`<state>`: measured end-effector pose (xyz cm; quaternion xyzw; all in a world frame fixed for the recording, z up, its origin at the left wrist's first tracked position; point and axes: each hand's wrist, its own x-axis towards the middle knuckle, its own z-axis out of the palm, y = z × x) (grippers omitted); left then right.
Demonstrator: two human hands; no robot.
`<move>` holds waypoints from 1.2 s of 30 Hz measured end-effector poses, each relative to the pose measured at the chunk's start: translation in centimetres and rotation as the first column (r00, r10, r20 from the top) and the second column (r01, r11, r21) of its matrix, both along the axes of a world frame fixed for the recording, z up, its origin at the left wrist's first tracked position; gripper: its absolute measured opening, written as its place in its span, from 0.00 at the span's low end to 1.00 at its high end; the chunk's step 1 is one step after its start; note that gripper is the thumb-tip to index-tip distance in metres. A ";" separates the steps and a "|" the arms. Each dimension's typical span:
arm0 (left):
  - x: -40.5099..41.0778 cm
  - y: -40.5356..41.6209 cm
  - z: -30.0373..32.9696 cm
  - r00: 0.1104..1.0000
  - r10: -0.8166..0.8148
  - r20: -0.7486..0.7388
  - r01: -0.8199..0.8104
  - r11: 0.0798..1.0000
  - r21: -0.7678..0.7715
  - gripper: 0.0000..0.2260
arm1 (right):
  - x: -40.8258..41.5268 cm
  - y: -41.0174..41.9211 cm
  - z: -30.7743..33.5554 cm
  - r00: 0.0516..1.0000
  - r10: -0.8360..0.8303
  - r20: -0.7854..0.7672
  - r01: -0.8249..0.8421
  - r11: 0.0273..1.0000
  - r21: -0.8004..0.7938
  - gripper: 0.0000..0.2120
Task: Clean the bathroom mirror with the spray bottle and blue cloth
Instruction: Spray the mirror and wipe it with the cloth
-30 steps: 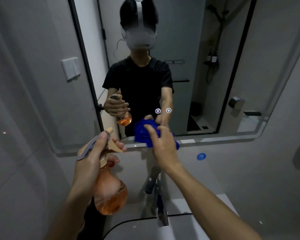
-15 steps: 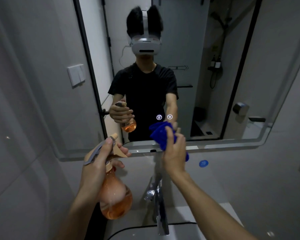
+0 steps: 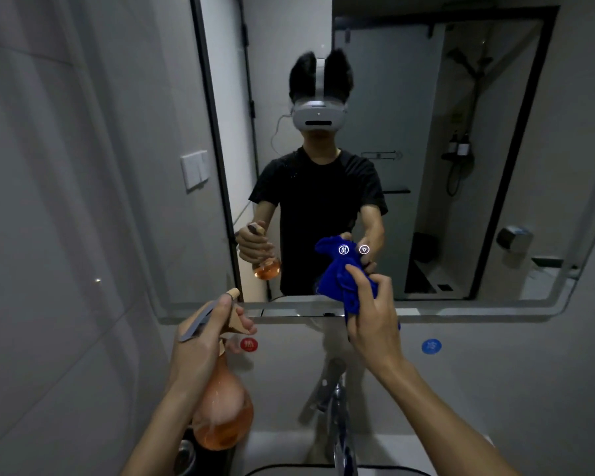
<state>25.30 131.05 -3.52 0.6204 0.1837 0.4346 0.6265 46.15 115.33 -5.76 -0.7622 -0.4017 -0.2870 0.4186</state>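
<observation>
The bathroom mirror [image 3: 426, 132] fills the wall ahead, showing a person in a black shirt with a headset. My left hand [image 3: 200, 345] grips the neck and trigger of an orange spray bottle [image 3: 224, 413], nozzle toward the mirror's lower edge. My right hand [image 3: 371, 321] holds a bunched blue cloth [image 3: 340, 283] against the lower middle of the glass, just below two small lit touch icons [image 3: 343, 249].
A chrome tap [image 3: 337, 400] rises from the white basin [image 3: 289, 451] right under my hands. Red [image 3: 248, 344] and blue [image 3: 431, 346] round stickers mark the wall below the mirror. A light switch [image 3: 194, 170] sits on the grey left wall.
My right hand has shifted the blue cloth to the right along the lower glass. The view has tilted upward. My left hand keeps its hold on the bottle.
</observation>
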 end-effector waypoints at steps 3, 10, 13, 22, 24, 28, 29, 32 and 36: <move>-0.3 0.5 -0.8 1.000 0.021 -0.020 -0.022 0.995 -0.093 0.25 | 0.0 -0.1 0.9 1.000 -0.006 -0.004 0.006 1.000 0.010 0.38; -1.7 0.6 0.7 0.997 0.024 0.067 -0.021 0.999 -0.045 0.22 | -0.7 3.4 11.4 0.969 -0.102 0.227 0.064 0.984 0.166 0.31; -2.5 0.4 2.1 0.993 0.026 0.117 -0.022 0.999 -0.030 0.21 | -0.1 6.8 17.6 0.926 -0.218 0.308 0.158 0.965 0.210 0.30; -3.3 1.1 2.6 0.982 0.036 0.186 -0.009 0.989 -0.145 0.23 | -2.5 12.8 5.3 0.779 -0.065 0.623 0.244 0.947 -0.207 0.26; -3.4 1.3 2.3 0.984 0.036 0.175 -0.005 0.985 -0.172 0.23 | -2.4 11.1 -0.1 0.759 0.117 0.641 0.201 0.894 -0.401 0.30; -3.6 1.8 2.4 0.982 0.051 0.183 -0.024 0.989 -0.149 0.22 | -0.8 7.6 -3.7 0.799 0.192 0.569 0.189 0.819 -0.542 0.37; -3.5 1.8 2.6 0.981 0.048 0.189 -0.023 0.991 -0.133 0.22 | -0.5 7.3 -2.7 0.805 0.161 0.570 0.185 0.846 -0.501 0.38; -3.0 1.7 3.0 0.981 0.024 0.194 -0.003 0.994 -0.108 0.20 | 0.2 7.4 3.8 0.779 -0.024 0.626 0.226 0.943 -0.244 0.35; -2.3 1.5 2.9 0.981 -0.013 0.195 0.027 0.997 -0.069 0.20 | 1.0 8.4 15.0 0.733 -0.232 0.639 0.285 0.958 0.021 0.28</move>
